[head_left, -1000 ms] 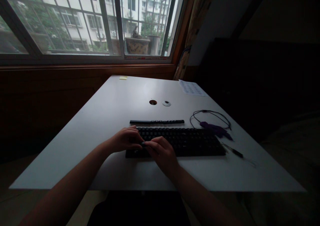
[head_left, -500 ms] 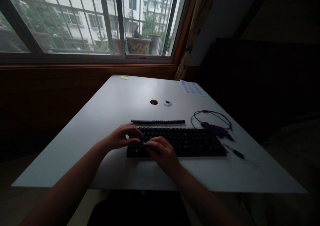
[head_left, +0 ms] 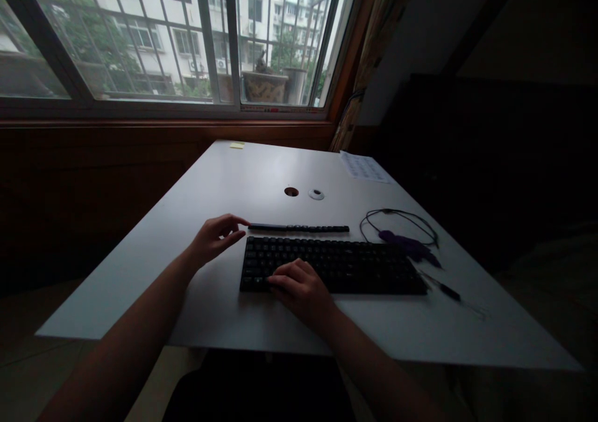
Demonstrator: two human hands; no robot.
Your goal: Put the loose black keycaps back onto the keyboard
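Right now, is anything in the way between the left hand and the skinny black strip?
Nothing visible: the left hand's fingertip is right at the black strip's left end, perhaps touching. The keyboard lies nearer the person, not between them.

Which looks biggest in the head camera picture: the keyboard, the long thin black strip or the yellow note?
Largest to smallest:
1. Keyboard
2. Thin black strip
3. Yellow note, though it lies farthest from the camera
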